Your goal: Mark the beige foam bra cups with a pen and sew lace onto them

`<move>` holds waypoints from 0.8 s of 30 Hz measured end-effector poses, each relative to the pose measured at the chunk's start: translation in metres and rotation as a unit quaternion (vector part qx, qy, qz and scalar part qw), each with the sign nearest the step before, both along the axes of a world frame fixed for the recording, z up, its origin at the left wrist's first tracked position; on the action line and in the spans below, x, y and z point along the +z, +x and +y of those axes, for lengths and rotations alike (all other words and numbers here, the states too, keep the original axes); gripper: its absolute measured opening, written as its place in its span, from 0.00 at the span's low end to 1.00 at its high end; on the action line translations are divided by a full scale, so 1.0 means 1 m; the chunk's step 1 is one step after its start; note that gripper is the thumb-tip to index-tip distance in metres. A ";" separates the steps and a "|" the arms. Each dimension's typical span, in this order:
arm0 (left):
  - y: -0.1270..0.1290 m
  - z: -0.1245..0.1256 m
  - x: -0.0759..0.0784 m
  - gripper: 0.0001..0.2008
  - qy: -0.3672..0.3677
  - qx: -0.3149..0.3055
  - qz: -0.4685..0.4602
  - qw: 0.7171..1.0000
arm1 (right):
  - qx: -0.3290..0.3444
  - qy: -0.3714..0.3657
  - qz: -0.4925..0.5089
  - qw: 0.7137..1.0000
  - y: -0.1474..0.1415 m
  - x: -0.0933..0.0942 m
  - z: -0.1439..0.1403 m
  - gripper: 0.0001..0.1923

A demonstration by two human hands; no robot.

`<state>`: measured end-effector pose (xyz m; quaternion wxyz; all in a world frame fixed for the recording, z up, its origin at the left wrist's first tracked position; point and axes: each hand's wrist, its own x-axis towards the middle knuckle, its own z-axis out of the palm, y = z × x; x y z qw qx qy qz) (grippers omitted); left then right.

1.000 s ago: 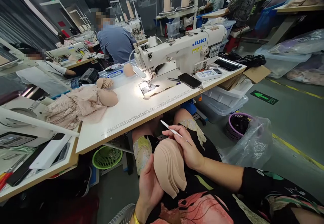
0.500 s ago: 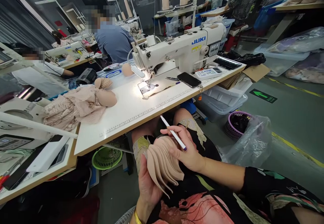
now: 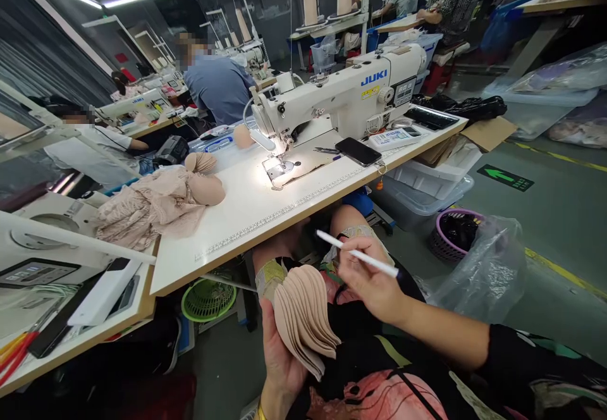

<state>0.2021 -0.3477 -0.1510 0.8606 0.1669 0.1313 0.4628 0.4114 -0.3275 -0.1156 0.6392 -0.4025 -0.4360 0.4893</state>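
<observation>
1. Head view, the hands: the left hand (image 3: 279, 353) holds a fanned stack of beige foam cups (image 3: 303, 319) over the lap, its fingers closed under the stack. The right hand (image 3: 372, 281) pinches a white pen (image 3: 358, 254) between thumb and fingers, just above and to the right of the stack, with the tip not touching any cup.
2. Head view, progress: I cannot see any mark on the cups from here. I judge the going-through of the stack is in the middle, because the cups are spread open but all are in the hand.
3. Head view, the bench (image 3: 246, 208): under the needle of the sewing machine (image 3: 341, 94) no piece lies, so I judge sewing of these cups is not begun. A pile of beige fabric and cups (image 3: 161, 202) lies at the left end, and a phone (image 3: 358, 151) lies beside the machine.
</observation>
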 end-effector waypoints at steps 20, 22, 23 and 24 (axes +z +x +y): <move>-0.023 -0.007 -0.023 0.38 0.035 -0.004 -0.048 0.998 | 0.126 -0.113 0.175 0.970 -0.003 -0.004 -0.006 0.17; -0.025 -0.007 -0.026 0.39 0.035 0.002 -0.053 0.998 | 0.126 -0.112 0.187 0.968 -0.006 -0.003 -0.007 0.18; -0.026 -0.006 -0.028 0.40 0.032 0.007 -0.048 0.998 | 0.127 -0.110 0.193 0.967 -0.008 -0.002 -0.007 0.18; -0.026 -0.006 -0.029 0.40 0.028 0.012 -0.041 0.999 | 0.127 -0.107 0.198 0.966 -0.009 -0.001 -0.008 0.18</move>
